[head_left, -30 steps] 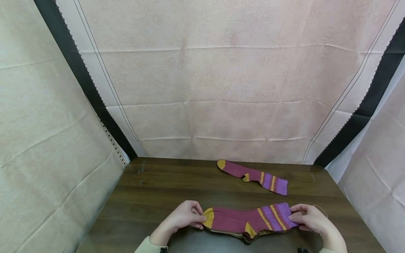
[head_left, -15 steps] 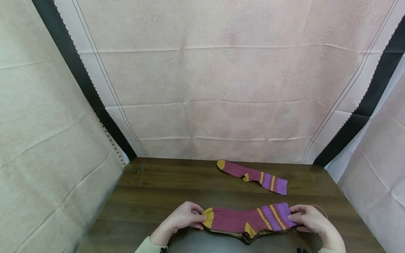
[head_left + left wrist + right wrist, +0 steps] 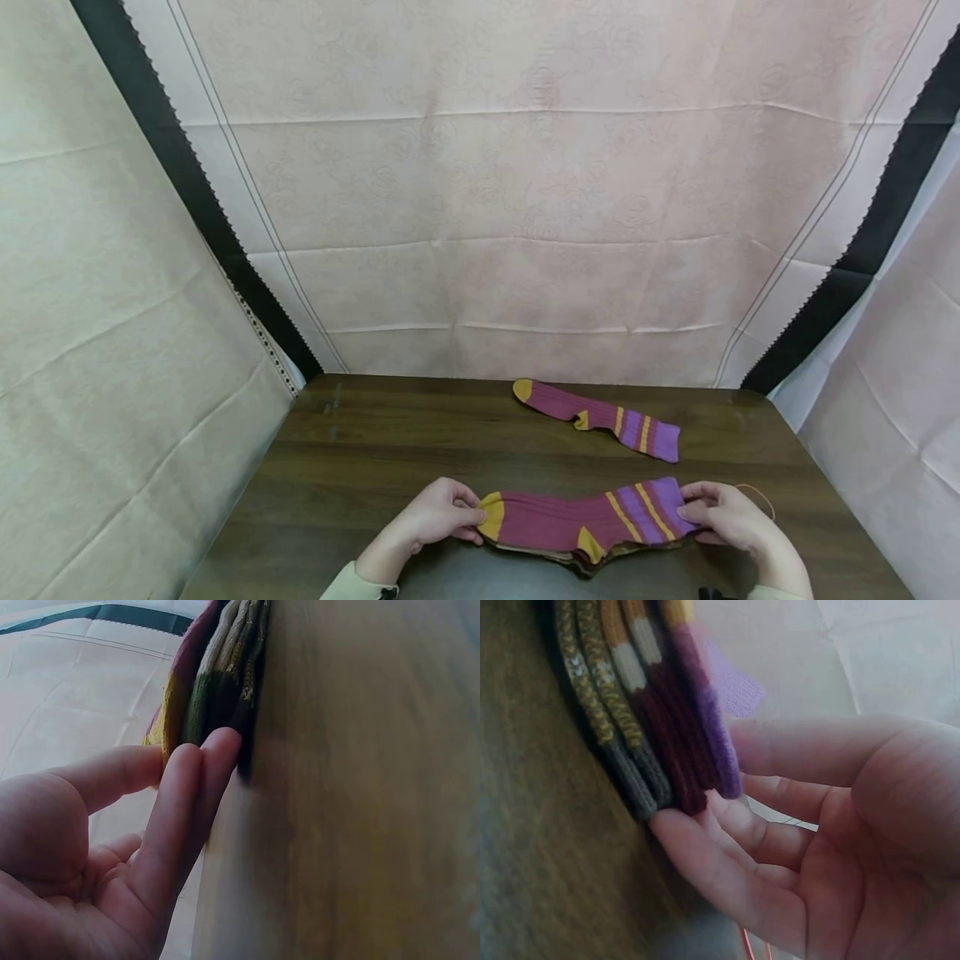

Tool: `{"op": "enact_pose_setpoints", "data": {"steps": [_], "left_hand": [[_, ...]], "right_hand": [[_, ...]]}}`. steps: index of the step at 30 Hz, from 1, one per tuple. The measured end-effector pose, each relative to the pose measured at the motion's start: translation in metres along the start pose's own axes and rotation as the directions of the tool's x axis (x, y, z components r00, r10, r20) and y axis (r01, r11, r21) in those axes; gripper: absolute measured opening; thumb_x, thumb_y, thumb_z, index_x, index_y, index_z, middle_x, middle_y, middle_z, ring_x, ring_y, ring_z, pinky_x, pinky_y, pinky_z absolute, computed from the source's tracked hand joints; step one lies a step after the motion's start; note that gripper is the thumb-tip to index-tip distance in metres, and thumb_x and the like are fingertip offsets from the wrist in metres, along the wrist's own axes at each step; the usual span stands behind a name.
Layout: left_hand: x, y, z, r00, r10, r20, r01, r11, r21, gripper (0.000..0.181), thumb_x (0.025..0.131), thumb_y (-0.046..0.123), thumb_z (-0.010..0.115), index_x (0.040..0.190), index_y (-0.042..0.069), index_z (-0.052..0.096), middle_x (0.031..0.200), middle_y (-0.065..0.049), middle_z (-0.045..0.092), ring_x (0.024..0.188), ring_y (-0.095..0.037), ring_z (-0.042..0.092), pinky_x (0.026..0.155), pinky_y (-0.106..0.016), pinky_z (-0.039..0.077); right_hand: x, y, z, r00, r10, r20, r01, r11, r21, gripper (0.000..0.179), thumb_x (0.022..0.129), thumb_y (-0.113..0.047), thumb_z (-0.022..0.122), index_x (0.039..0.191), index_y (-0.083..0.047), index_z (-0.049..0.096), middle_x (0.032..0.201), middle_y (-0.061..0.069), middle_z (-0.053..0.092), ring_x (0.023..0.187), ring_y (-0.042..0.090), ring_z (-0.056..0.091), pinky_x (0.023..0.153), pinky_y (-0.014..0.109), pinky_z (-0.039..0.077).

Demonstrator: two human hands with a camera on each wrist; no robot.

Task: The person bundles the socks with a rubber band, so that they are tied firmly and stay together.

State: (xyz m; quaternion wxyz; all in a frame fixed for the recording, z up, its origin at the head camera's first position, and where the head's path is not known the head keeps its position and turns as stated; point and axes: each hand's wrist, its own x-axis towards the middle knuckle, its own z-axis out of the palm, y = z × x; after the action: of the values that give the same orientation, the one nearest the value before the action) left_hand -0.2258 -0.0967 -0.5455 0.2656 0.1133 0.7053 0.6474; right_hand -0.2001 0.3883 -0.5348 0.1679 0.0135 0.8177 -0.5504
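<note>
A maroon sock (image 3: 551, 518) with yellow toe and heel and a striped purple cuff lies on top of a stack of several socks. Beneath it, the left wrist view shows green and dark toes (image 3: 196, 709); the right wrist view shows grey and dark red cuffs (image 3: 676, 742). My left hand (image 3: 444, 512) pinches the toe end, thumb on the yellow toe, two fingertips at the lower socks' toes. At the other end my right hand (image 3: 723, 518) pinches the cuff end, thumb against the purple cuff and fingertips along the lower cuff edges.
A matching maroon sock (image 3: 596, 419) lies flat farther back on the brown wooden table (image 3: 375, 467). Pale cloth walls (image 3: 525, 208) with black bands rise behind the table and at both sides. A thin cord loop (image 3: 759, 492) shows by my right wrist.
My right hand has shifted slightly left and up with the cuff end. The left hand keeps its hold on the toe end, and the far sock lies as before.
</note>
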Motion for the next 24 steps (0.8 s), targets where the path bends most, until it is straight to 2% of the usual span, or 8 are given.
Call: {"op": "enact_pose_setpoints", "data": {"steps": [11,14,17,20,22,24], "left_hand": [[0.002,-0.003,-0.004,1.0,-0.008,-0.015,0.008,1.0,0.006,0.017,0.098,0.001,0.075,0.108,-0.012,0.071,0.09,-0.018,0.077,0.074,-0.025,0.077,0.072,-0.033,0.065],[0.002,-0.002,-0.004,1.0,0.0,-0.014,0.0,1.0,0.005,0.017,0.098,0.001,0.074,0.109,-0.012,0.071,0.091,-0.017,0.077,0.074,-0.025,0.078,0.072,-0.033,0.065],[0.002,0.0,-0.006,1.0,0.002,-0.007,-0.002,1.0,0.011,0.019,0.099,0.003,0.074,0.111,-0.011,0.071,0.092,-0.017,0.077,0.076,-0.025,0.078,0.073,-0.033,0.065],[0.002,0.004,-0.011,1.0,0.002,-0.005,-0.002,1.0,0.027,0.022,0.101,0.009,0.074,0.113,-0.009,0.073,0.095,-0.015,0.078,0.078,-0.024,0.077,0.075,-0.034,0.065],[0.001,0.007,-0.015,1.0,-0.003,-0.008,0.003,0.999,0.034,0.026,0.103,0.014,0.073,0.116,-0.009,0.073,0.096,-0.014,0.078,0.08,-0.024,0.077,0.076,-0.034,0.065],[0.001,0.009,-0.021,1.0,0.0,-0.02,0.001,0.999,0.038,0.03,0.105,0.017,0.071,0.118,-0.009,0.072,0.097,-0.014,0.078,0.083,-0.025,0.077,0.077,-0.035,0.065]], "right_hand": [[0.002,-0.002,0.001,1.0,0.002,0.015,-0.002,1.0,0.005,0.049,0.104,-0.008,0.068,0.132,0.025,0.046,0.106,0.008,0.074,0.095,0.018,0.069,0.08,0.043,0.063],[0.002,-0.004,0.001,1.0,0.015,-0.016,-0.015,1.0,-0.018,0.048,0.103,-0.009,0.069,0.132,0.024,0.048,0.107,0.01,0.074,0.096,0.019,0.069,0.08,0.043,0.063],[0.003,-0.013,0.004,0.994,0.005,-0.106,-0.015,0.996,-0.09,0.047,0.102,-0.011,0.072,0.132,0.02,0.054,0.109,0.013,0.074,0.096,0.019,0.068,0.079,0.04,0.062],[0.004,-0.027,0.008,0.978,-0.035,-0.204,-0.006,0.981,-0.195,0.045,0.103,-0.018,0.073,0.134,0.013,0.06,0.114,0.016,0.074,0.099,0.019,0.067,0.077,0.035,0.059],[0.007,-0.04,0.01,0.97,-0.092,-0.223,0.03,0.963,-0.267,0.044,0.105,-0.021,0.071,0.136,0.009,0.062,0.119,0.018,0.073,0.104,0.021,0.067,0.078,0.033,0.057],[0.014,-0.054,0.015,0.97,-0.148,-0.192,0.083,0.947,-0.309,0.043,0.106,-0.023,0.069,0.137,0.006,0.064,0.125,0.019,0.072,0.111,0.025,0.067,0.082,0.033,0.056]]}}
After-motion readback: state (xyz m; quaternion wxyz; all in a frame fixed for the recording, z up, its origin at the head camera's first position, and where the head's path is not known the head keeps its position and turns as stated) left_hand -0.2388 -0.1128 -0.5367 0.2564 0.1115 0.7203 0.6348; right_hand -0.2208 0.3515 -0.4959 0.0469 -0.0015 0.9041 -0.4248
